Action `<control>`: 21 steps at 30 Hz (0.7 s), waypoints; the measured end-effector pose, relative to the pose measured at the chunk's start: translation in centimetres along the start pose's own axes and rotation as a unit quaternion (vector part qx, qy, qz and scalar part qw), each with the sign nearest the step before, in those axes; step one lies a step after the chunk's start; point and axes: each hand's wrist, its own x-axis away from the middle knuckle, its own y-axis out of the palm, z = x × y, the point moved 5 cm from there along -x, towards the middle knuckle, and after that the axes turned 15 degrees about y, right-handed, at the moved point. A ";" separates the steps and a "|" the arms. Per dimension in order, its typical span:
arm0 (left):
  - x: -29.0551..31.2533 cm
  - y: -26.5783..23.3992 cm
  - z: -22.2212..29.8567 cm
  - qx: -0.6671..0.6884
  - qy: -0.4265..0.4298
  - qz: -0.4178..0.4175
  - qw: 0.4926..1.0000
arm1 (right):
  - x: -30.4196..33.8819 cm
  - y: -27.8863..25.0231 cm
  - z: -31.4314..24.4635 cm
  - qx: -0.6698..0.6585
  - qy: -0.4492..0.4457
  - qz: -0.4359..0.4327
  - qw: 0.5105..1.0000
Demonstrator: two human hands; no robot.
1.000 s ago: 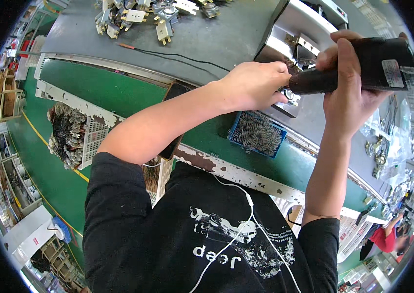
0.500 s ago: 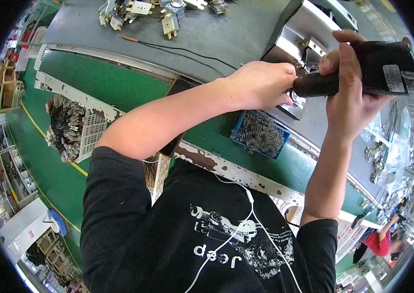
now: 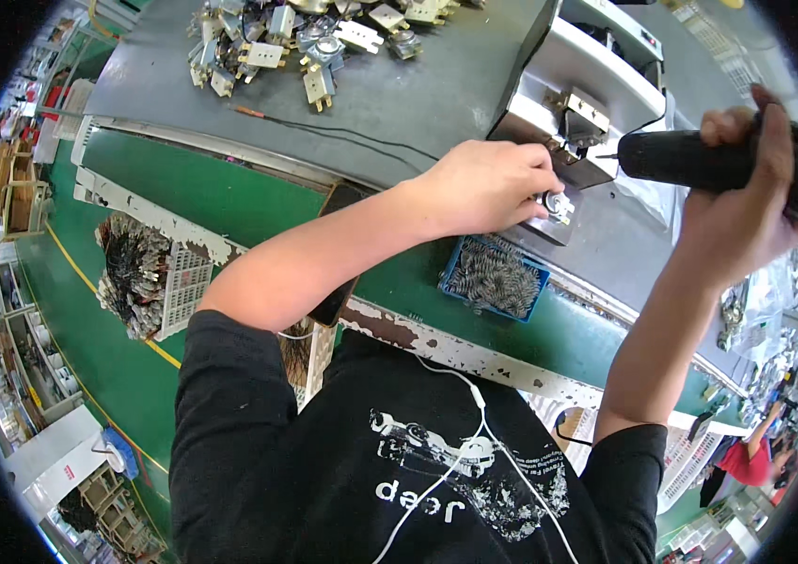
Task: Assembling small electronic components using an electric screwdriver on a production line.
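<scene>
On the black T-shirt (image 3: 248, 451), a large white word (image 3: 419, 498) stands upside down beside a white vehicle print (image 3: 436, 451), with small white lettering (image 3: 549, 462) at its right, while left of the shirt a white panel (image 3: 41, 456) bears red marks too small to read.

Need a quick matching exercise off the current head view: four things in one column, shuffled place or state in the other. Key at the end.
1. left hand
2. black power tool
3. blue bin
4. pile of metal parts

A. filled with small grey coil-like pieces
B. spread over the far part of the grey bench
C. fingers at a small metal part
D. gripped in the right hand

Pairs: 1-C, 2-D, 3-A, 4-B
</scene>
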 end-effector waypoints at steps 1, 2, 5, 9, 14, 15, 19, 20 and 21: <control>-0.2 0.1 0.2 -0.006 0.016 0.012 1.000 | -0.2 -0.4 0.3 -0.003 -0.020 -0.001 1.000; 0.1 0.2 0.2 -0.012 0.019 0.018 1.000 | 0.0 0.1 0.6 -0.007 -0.021 -0.004 1.000; 0.3 0.0 0.2 -0.016 0.008 0.014 1.000 | 0.3 0.9 1.8 -0.088 0.017 0.013 0.996; 0.2 -0.2 0.4 -0.023 0.023 0.028 0.999 | -0.2 1.2 2.4 -0.126 0.022 -0.023 0.992; 0.0 -0.3 0.5 -0.007 -0.001 0.007 1.000 | 0.3 2.1 2.7 -0.098 0.007 -0.013 0.995; 0.1 -0.2 0.5 -0.007 -0.003 0.011 1.000 | 0.3 2.3 2.7 -0.099 0.005 -0.014 0.995; 0.4 -0.1 0.5 -0.025 0.029 0.048 0.998 | 0.9 3.6 1.9 -0.093 -0.004 -0.009 0.996; 0.3 -0.1 0.4 -0.025 0.029 0.049 0.998 | 1.0 3.8 1.8 -0.098 -0.007 -0.002 0.995; 0.3 0.0 0.4 -0.022 0.028 0.047 0.998 | 0.9 3.7 1.8 -0.097 -0.006 -0.003 0.995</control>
